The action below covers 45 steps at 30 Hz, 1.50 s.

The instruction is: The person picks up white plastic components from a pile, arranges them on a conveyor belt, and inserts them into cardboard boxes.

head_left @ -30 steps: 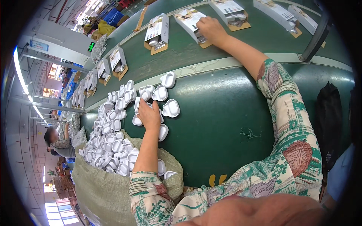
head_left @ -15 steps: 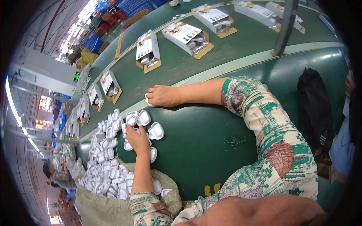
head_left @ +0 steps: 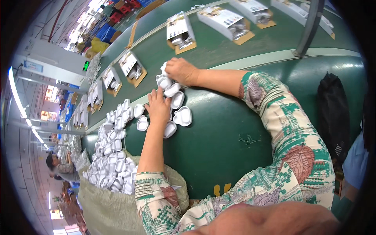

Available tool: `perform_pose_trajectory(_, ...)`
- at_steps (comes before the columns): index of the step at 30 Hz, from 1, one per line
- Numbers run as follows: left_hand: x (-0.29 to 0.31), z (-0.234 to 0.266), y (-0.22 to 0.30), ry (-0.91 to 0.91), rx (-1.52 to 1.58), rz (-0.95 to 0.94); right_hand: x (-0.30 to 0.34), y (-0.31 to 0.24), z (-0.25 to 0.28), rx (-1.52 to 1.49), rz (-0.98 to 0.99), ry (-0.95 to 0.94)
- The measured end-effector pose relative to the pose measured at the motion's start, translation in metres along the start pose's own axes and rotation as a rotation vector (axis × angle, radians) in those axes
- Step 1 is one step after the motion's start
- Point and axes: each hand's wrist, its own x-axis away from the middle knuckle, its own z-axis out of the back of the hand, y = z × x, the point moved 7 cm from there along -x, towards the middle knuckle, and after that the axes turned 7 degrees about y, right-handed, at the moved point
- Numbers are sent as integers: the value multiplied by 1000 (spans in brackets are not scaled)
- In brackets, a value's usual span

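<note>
My left hand point(head_left: 158, 106) lies flat on a cluster of small white plastic parts point(head_left: 182, 116) on the green table point(head_left: 235, 129), fingers spread over them. My right hand point(head_left: 179, 69) sits at the far end of the same cluster, fingers curled around one white part point(head_left: 163, 81) near the pale strip at the table's edge. More white parts point(head_left: 113, 129) trail left from the cluster toward a heap.
A large sack point(head_left: 102, 203) heaped with white parts point(head_left: 107, 172) stands at the lower left. Open cartons point(head_left: 179, 31) holding parts ride the green conveyor point(head_left: 219, 47) beyond the table. A metal post point(head_left: 309, 27) rises at upper right. A black bag point(head_left: 333, 113) lies right. Another person point(head_left: 58, 168) works far left.
My right hand came back from the cartons on the conveyor to the white parts on the table and closed on one. My left hand stayed on the cluster.
</note>
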Motion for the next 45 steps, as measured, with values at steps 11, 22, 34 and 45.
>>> perform_pose_trajectory(11, 100, 48, -137, 102, -231, 339, -7, 104, 31, 507, -121, -96)
perform_pose_trajectory(22, 69, -5, -126, 132, -8, 468, -9, 118, 46, 360, -121, 17)
perform_pose_trajectory(34, 64, -1, -104, 130, -12, 355, 21, 16, 29, 146, 87, -359)
perform_pose_trajectory(45, 61, -1, -102, 168, -39, 325, -25, 107, 16, 327, -81, -123)
